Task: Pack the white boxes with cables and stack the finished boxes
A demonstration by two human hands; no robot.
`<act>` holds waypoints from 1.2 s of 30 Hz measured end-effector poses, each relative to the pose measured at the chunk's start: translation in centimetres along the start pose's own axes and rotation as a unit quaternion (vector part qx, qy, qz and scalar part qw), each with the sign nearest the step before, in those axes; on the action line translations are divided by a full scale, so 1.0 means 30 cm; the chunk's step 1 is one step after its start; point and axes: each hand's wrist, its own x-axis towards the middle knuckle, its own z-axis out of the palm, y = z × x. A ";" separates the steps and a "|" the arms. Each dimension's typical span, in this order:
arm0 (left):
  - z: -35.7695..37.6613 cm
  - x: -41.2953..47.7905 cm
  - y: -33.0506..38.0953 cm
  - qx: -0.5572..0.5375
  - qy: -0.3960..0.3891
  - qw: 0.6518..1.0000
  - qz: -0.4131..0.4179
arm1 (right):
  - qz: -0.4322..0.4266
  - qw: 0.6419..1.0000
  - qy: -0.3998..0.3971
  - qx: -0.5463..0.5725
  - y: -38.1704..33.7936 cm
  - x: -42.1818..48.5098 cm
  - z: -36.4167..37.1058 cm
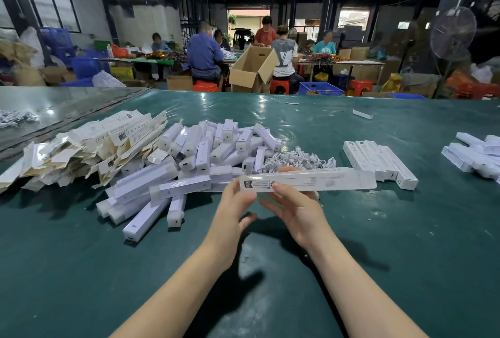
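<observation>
Your right hand pinches a long white box, thumb on its near face and fingertips showing over its far edge. Your left hand reaches its fairly straight fingers to the box's left end and touches it, thumb spread clear below. You hold the box level, lengthwise from left to right, above the green tabletop.

Just behind the box lies a tangle of white cables. To your left is a loose heap of white boxes, and further left a pile of flat, unfolded cartons. To your right a few boxes lie side by side in a neat row, with another cluster of boxes near the right edge.

Beyond the tabletop, people sit at other tables around an open cardboard carton, and a standing fan is at the far right.
</observation>
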 end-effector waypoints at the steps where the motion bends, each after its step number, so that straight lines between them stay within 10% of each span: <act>1: -0.004 0.001 0.002 -0.010 -0.018 1.000 -0.007 | -0.005 1.000 0.010 -0.014 0.000 0.000 0.004; 5: 0.008 -0.014 -0.001 0.033 -0.096 0.993 -0.062 | -0.043 0.992 0.105 -0.047 -0.008 0.012 0.005; 8: 0.005 -0.008 0.006 0.231 -0.005 0.973 -0.020 | -0.140 0.953 0.172 -0.208 -0.032 0.010 -0.010; 12: -0.131 0.041 0.063 0.574 0.180 0.774 0.199 | -0.221 0.770 0.144 -0.582 -0.060 0.000 -0.044; 15: -0.245 0.068 0.105 0.686 0.275 0.670 0.070 | -0.174 0.643 0.098 -0.739 -0.057 0.002 -0.061; 17: -0.285 0.073 0.107 0.705 0.275 0.654 0.021 | -0.158 0.635 0.082 -0.752 -0.053 0.006 -0.068; 29: -0.330 0.093 0.077 0.660 0.293 0.684 0.101 | -0.142 0.609 0.021 -0.781 -0.058 0.002 -0.067; 36: -0.254 0.070 0.131 0.349 0.173 0.889 0.242 | -0.111 0.630 0.047 -0.768 -0.068 -0.004 -0.062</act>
